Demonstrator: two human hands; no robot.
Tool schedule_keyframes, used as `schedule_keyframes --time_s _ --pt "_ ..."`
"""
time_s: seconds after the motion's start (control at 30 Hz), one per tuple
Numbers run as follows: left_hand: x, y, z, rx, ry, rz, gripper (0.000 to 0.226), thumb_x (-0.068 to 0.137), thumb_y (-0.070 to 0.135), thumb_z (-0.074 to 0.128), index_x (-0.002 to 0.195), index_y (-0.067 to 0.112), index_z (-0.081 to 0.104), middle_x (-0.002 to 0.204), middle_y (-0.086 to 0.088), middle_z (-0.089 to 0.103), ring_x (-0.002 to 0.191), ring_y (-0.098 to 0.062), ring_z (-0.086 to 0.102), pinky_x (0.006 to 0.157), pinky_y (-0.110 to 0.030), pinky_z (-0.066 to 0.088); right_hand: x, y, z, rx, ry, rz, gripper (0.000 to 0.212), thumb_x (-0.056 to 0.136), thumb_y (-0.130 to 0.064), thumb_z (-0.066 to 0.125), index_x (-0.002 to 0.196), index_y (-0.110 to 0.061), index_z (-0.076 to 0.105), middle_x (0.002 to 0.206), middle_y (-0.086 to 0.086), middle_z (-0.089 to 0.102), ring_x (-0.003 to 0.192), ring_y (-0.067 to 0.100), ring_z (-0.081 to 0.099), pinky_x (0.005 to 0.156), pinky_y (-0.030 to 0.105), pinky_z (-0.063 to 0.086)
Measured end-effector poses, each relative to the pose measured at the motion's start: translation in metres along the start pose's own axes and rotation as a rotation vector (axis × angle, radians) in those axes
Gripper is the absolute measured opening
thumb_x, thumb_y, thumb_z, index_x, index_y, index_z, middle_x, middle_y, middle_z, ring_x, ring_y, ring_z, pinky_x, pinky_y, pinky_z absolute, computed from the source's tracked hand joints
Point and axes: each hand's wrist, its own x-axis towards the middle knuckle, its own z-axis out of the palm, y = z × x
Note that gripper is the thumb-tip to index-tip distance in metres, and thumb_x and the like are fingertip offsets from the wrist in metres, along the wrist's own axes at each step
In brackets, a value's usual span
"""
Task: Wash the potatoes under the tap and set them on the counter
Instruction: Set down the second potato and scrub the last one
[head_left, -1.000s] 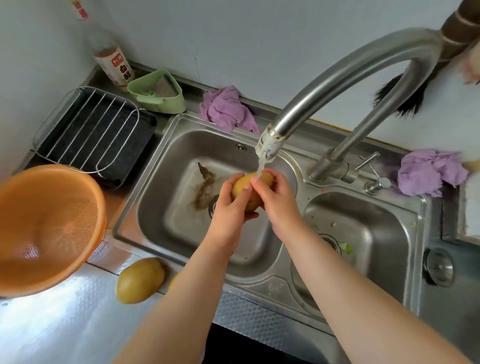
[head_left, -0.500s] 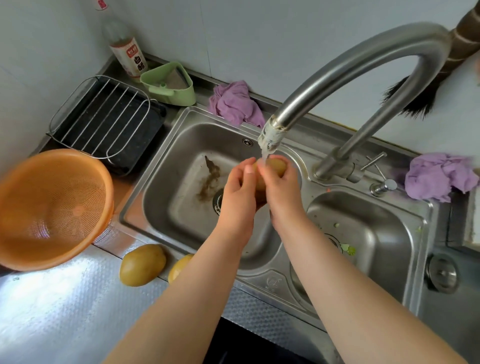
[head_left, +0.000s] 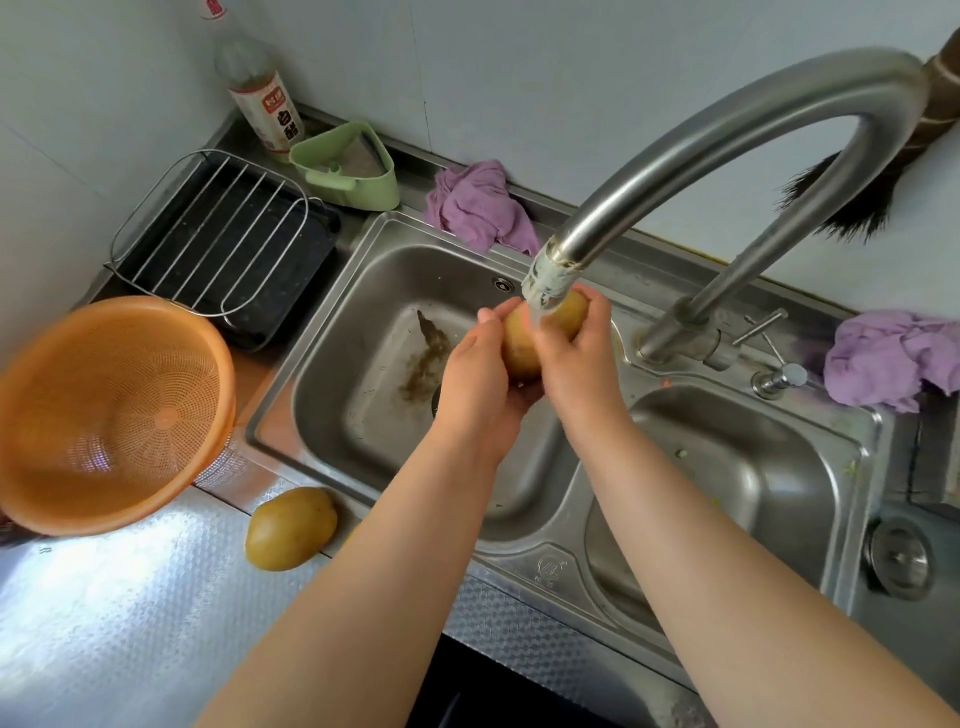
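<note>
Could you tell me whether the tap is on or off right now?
On. A stream of water runs from the tap spout onto the potato held beneath it by both hands.

An orange colander (head_left: 111, 410) sits at the left, beside a black tray (head_left: 228, 260) topped with a wire rack (head_left: 208, 228). Behind them stand a bottle (head_left: 265, 106) and a green holder (head_left: 348, 166). Two purple cloths lie by the wall, one (head_left: 478, 208) left, one (head_left: 893, 358) right.

bottle (head_left: 262, 111) label reads 白醋
</note>
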Motion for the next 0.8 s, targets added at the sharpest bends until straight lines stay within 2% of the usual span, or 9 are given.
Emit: schedule_keyframes --time_s 0.07,0.17,0.3,0.37,0.43,0.63,0.7,0.73,0.8 --pt "-0.001 -0.004 -0.007 -0.016 -0.147 0.038 0.045 0.1 0.012 0.049 0.144 0.003 0.044 0.136 -0.025 0.059 0.118 -0.035 0.064 0.093 -0.046 0.057 0.011 -0.006 0.004 0.092 0.097 0.157 0.019 0.092 -0.032 0.055 0.107 -0.019 0.056 0.095 -0.004 0.064 0.082 0.007 0.062 0.071 0.022 0.048" --pt "0.0 -0.01 -0.009 0.084 -0.21 0.128 0.057 0.092 0.002 0.059 0.145 0.001 0.039 0.137 -0.029 0.056 0.12 -0.039 0.062 0.094 -0.044 0.057 0.018 -0.004 0.004 0.191 0.125 0.282 0.035 0.098 -0.043 0.039 0.099 -0.018 0.064 0.099 0.009 0.071 0.092 0.025 0.068 0.08 0.036 0.055" --pt "0.004 -0.003 -0.005 0.07 -0.036 0.164 0.046 0.091 0.013 0.063 0.135 0.006 0.054 0.129 -0.024 0.063 0.101 -0.03 0.072 0.079 -0.038 0.06 0.009 0.001 0.006 0.123 -0.007 0.128 0.028 0.099 -0.035 0.043 0.122 -0.027 0.057 0.117 0.002 0.066 0.106 0.015 0.063 0.089 0.033 0.053" --pt "0.008 0.004 -0.004 0.003 0.037 0.113 0.035 0.098 0.02 0.057 0.13 0.007 0.06 0.124 -0.021 0.068 0.096 -0.029 0.072 0.075 -0.038 0.06 -0.003 0.005 0.004 0.111 -0.179 0.042 0.049 0.094 -0.028 0.057 0.14 -0.029 0.039 0.129 0.0 0.06 0.113 0.007 0.061 0.093 0.023 0.051" --pt "0.008 0.008 -0.002 -0.051 0.084 0.053 0.032 0.101 0.026 0.053 0.123 0.006 0.064 0.114 -0.019 0.072 0.091 -0.027 0.073 0.072 -0.037 0.06 -0.007 0.006 0.002 0.128 -0.245 -0.005 0.063 0.088 -0.016 0.067 0.142 -0.022 0.035 0.128 0.005 0.061 0.107 0.005 0.063 0.09 0.019 0.051" --pt "0.003 0.011 0.004 -0.144 0.188 -0.099 0.017 0.098 0.021 0.055 0.094 0.008 0.066 0.071 -0.008 0.073 0.06 -0.019 0.07 0.054 -0.029 0.061 0.015 -0.005 0.009 -0.058 0.09 -0.014 0.015 0.09 -0.015 0.057 0.1 -0.014 0.069 0.095 0.013 0.072 0.094 0.027 0.067 0.088 0.046 0.053" --pt "0.006 0.017 0.001 -0.202 0.244 -0.171 0.017 0.097 0.02 0.055 0.097 0.005 0.063 0.072 -0.012 0.069 0.058 -0.023 0.068 0.05 -0.03 0.06 0.012 -0.004 0.01 -0.009 0.014 -0.025 0.015 0.095 -0.016 0.053 0.097 -0.014 0.068 0.094 0.011 0.072 0.094 0.025 0.067 0.087 0.043 0.054" --pt "0.008 0.02 0.0 -0.236 0.251 -0.211 0.02 0.098 0.021 0.053 0.101 0.004 0.062 0.074 -0.013 0.068 0.058 -0.025 0.067 0.05 -0.031 0.061 0.008 -0.003 0.01 0.007 -0.079 -0.04 0.015 0.095 -0.016 0.056 0.104 -0.022 0.066 0.095 -0.001 0.073 0.094 0.013 0.068 0.086 0.033 0.055" --pt "0.009 0.023 -0.003 -0.282 0.237 -0.288 0.027 0.098 0.021 0.048 0.111 0.003 0.062 0.078 -0.015 0.068 0.059 -0.027 0.068 0.06 -0.035 0.062 -0.005 0.003 0.01 -0.01 -0.265 -0.057 0.043 0.089 -0.012 0.065 0.123 -0.032 0.05 0.096 -0.025 0.067 0.092 -0.01 0.063 0.082 0.01 0.047"
